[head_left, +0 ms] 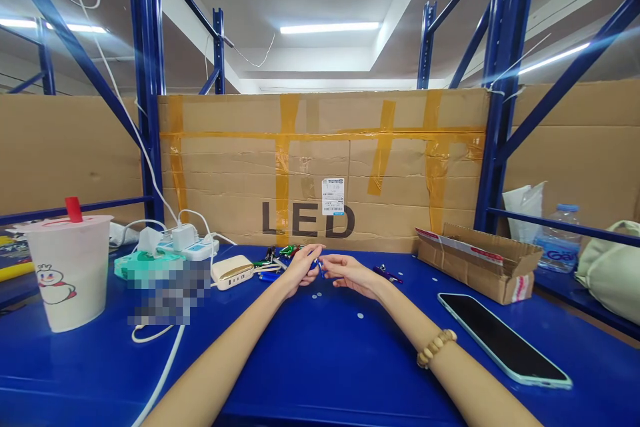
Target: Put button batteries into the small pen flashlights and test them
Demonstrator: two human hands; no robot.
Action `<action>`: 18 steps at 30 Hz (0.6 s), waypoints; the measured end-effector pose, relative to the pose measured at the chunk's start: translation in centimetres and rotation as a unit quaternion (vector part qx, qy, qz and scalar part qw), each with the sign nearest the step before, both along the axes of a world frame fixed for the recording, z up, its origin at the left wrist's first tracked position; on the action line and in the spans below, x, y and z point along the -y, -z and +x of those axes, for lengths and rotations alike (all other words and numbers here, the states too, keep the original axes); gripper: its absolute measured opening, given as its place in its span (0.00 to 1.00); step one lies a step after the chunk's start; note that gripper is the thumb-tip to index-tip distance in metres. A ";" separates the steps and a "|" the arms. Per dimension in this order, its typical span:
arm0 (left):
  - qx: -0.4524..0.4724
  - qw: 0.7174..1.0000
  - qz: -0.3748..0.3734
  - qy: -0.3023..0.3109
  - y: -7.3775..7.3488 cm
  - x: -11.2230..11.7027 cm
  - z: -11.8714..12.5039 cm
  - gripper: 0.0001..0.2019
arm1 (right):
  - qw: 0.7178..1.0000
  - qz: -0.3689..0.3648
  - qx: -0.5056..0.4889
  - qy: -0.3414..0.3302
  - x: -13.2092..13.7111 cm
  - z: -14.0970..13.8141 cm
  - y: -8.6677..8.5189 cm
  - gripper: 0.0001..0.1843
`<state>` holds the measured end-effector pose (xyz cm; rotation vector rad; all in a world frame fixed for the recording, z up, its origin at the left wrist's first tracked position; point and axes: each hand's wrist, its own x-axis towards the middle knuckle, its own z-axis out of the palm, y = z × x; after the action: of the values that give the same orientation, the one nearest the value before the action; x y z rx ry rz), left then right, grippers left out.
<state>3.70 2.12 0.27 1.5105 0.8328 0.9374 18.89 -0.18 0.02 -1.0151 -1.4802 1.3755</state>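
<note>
Both my hands meet near the far middle of the blue table (320, 360). My left hand (301, 267) and my right hand (349, 272) pinch a small blue object (319, 265) between their fingertips; it is too small to name. Just behind the hands lies a small heap of coloured lighter-like items (278, 260). A few tiny round pieces (316, 295) lie on the table below the hands. A beaded bracelet (436, 347) sits on my right wrist.
A white cup with a red straw (70, 270) stands at the left, beside a tissue pack (141, 261), power strip (193, 247) and power bank (233, 271). A phone (503, 340) and an open cardboard box (477, 261) lie at the right. A cardboard wall (320, 167) closes the back.
</note>
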 end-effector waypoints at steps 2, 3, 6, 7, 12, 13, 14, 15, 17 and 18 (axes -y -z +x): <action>-0.006 1.000 0.007 -0.004 0.2 -0.2 0.0 0.27 | 0.999 0.000 0.044 0.002 0.2 0.0 0.0 0.22; -0.006 1.000 0.011 -0.005 0.3 -0.3 -0.1 0.27 | 0.998 -0.003 0.062 0.000 0.3 -0.1 0.0 0.21; 0.004 1.000 0.023 -0.003 0.3 -0.3 -0.1 0.25 | 0.996 -0.009 0.081 -0.033 0.4 -0.2 0.1 0.19; 0.009 1.000 0.025 -0.001 0.2 -0.3 -0.1 0.24 | 0.996 -0.004 0.079 -0.043 0.4 -0.3 0.1 0.19; 0.013 0.999 0.025 -0.035 -0.2 -0.2 0.0 0.20 | 0.999 0.025 0.043 0.021 -0.7 0.1 0.4 0.19; 0.000 0.999 0.025 -0.048 -0.2 -0.2 0.1 0.19 | 0.998 0.026 0.033 0.042 -1.0 0.3 0.4 0.19; -0.016 0.998 0.025 -0.060 -0.1 -0.2 0.2 0.18 | 0.998 0.028 0.024 0.057 -1.2 0.5 0.5 0.19; -0.030 0.997 0.026 -0.068 0.0 -0.2 0.3 0.18 | 0.997 0.029 0.021 0.066 -1.3 0.6 0.5 0.18; -0.046 0.996 0.025 -0.073 0.2 -0.2 0.4 0.17 | 0.997 0.031 0.031 0.071 -1.4 0.9 0.4 0.18; -0.047 0.996 0.022 -0.071 0.3 -0.2 0.5 0.17 | 0.996 0.031 0.042 0.070 -1.3 0.9 0.4 0.17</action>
<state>4.17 2.34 -0.02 1.5584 1.0039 1.0016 19.83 1.10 -0.40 -1.1281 -1.4746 1.1936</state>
